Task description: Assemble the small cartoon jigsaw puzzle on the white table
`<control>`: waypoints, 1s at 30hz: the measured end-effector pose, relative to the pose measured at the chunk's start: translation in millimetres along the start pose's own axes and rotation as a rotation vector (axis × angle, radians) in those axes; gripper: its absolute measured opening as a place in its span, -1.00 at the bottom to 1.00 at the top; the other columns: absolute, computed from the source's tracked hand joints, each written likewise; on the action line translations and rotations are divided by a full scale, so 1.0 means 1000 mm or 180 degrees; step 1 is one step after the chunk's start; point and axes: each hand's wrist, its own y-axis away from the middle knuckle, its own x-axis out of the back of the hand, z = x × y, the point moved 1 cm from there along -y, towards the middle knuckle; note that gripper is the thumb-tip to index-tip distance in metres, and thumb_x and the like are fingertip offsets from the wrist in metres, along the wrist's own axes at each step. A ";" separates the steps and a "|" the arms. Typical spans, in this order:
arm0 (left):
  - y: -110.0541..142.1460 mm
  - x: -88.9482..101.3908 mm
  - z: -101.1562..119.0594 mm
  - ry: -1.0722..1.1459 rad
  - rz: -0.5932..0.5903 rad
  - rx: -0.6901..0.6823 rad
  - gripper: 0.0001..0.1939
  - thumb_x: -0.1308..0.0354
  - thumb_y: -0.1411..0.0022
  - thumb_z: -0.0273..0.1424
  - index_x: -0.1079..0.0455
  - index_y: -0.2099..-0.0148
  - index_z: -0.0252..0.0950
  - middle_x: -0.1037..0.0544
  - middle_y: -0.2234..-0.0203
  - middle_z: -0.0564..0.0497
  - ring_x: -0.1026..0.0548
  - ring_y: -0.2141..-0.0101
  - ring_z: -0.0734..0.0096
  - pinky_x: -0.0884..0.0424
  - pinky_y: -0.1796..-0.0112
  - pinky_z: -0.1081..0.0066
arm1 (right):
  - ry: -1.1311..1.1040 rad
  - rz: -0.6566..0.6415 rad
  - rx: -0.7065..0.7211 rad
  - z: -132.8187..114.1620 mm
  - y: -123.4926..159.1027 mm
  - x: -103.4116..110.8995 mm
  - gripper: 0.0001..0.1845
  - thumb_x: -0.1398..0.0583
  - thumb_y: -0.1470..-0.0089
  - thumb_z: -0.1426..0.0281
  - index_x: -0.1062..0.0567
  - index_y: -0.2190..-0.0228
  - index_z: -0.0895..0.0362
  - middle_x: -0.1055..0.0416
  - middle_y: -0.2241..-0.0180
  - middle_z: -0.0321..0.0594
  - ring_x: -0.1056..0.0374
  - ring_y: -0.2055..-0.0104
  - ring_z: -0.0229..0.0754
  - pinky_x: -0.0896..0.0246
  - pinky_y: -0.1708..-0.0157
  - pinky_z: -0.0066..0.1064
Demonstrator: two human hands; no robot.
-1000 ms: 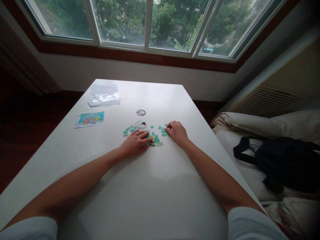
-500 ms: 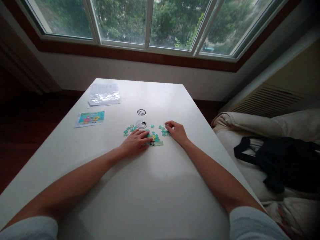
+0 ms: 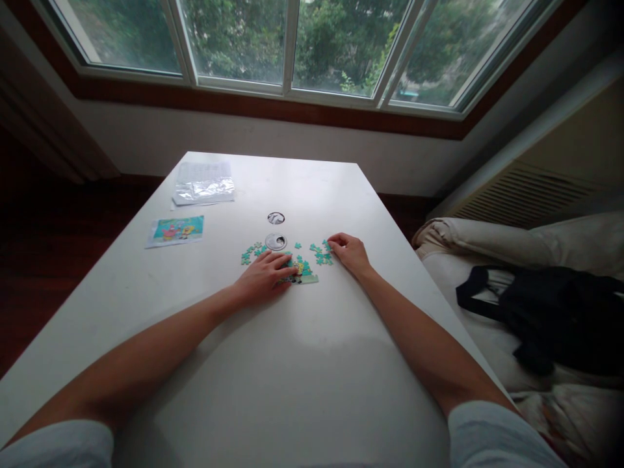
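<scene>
My left hand (image 3: 263, 276) lies open, its fingers spread across the left side of a partly joined jigsaw puzzle (image 3: 306, 275), hiding much of it. Thumb and forefinger of my right hand (image 3: 350, 251) pinch a small teal puzzle piece (image 3: 326, 245) at the right edge of a cluster of loose puzzle pieces (image 3: 322, 258). More loose pieces (image 3: 251, 252) form an arc at the left, beyond my left hand. A single teal piece (image 3: 298, 246) lies between the two groups.
Two round printed discs, a nearer one (image 3: 275, 241) and a farther one (image 3: 275, 218), lie beyond the puzzle on the white table (image 3: 292, 383). A cartoon picture card (image 3: 176, 230) and a clear plastic bag (image 3: 205, 184) lie at the left. Dark clothing (image 3: 546, 315) rests on a sofa at the right.
My right hand has shifted slightly to the right, uncovering more of the loose pieces there. The left hand stays in place on the puzzle.
</scene>
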 end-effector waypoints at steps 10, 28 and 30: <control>0.000 0.002 0.001 0.0024 0.0031 -0.0054 -0.57 -0.05 -0.44 -0.25 -0.36 -0.30 -0.03 -0.33 -0.31 -0.10 -0.29 -0.28 0.05 -0.16 -0.28 -0.05 | 0.0042 -0.0032 0.0026 -0.001 0.002 0.002 -0.79 -0.25 -0.09 0.27 -0.65 0.28 0.06 -0.59 0.39 -0.28 -0.46 0.33 -0.17 -0.28 0.27 -0.36; 0.001 0.002 -0.001 -0.0051 0.0109 -0.0118 -0.58 -0.05 -0.44 -0.25 -0.38 -0.29 -0.05 -0.35 -0.29 -0.12 -0.32 -0.24 0.04 -0.24 -0.23 0.01 | 0.0421 -0.1508 0.1016 -0.012 -0.003 0.028 -0.82 -0.24 -0.08 0.34 -0.61 0.27 0.09 -0.40 0.47 -0.32 -0.24 0.45 -0.27 -0.11 0.37 -0.44; 0.001 0.001 -0.001 -0.0040 0.0115 -0.0117 -0.58 -0.06 -0.43 -0.25 -0.38 -0.29 -0.05 -0.35 -0.29 -0.13 -0.32 -0.24 0.02 -0.24 -0.23 0.00 | 0.0430 -0.1446 0.1031 -0.010 -0.003 0.026 -0.82 -0.24 -0.08 0.35 -0.60 0.26 0.09 -0.39 0.47 -0.33 -0.23 0.45 -0.28 -0.09 0.37 -0.44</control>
